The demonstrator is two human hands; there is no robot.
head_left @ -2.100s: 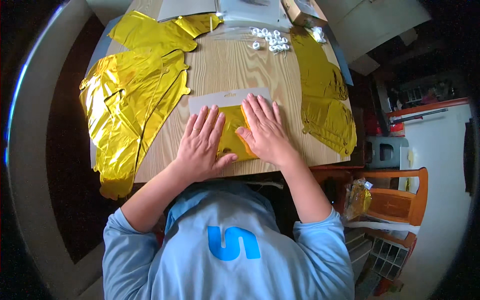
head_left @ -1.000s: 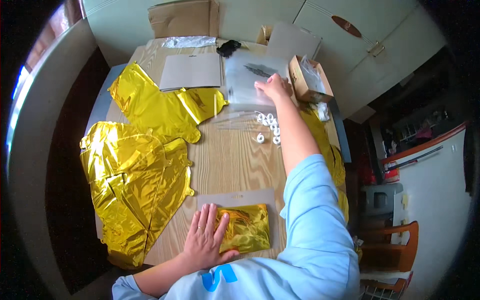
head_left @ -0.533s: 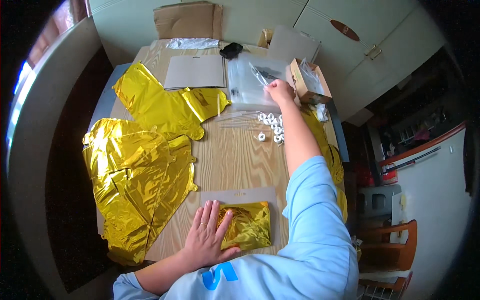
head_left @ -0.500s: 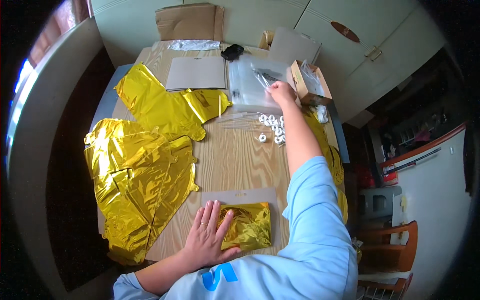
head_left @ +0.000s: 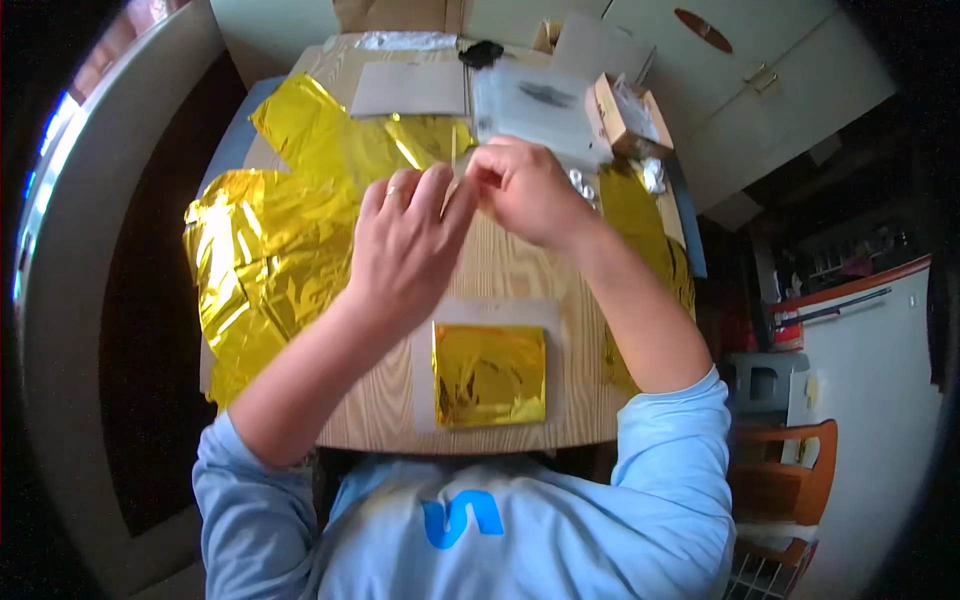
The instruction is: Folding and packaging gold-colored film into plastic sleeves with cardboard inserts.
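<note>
Both my hands are raised over the middle of the table, fingertips meeting. My left hand is closed, its thumb and fingers pressed together at the tips. Against it, my right hand pinches with thumb and forefinger. Whatever lies between the fingertips is too small or see-through to make out. Below them, a folded gold foil packet rests on a grey card near the table's front edge. Large gold foil balloons spread flat to the left of my hands.
A stack of clear plastic bags lies at the back, beside a cardboard box holding clear plastic. Several white ribbon coils sit partly behind my right hand. More gold foil covers the right edge. Grey cards lie far back.
My right hand has come back from the clear bags to the middle. My left hand has lifted off the foil packet and risen to meet it. The view has shifted.
</note>
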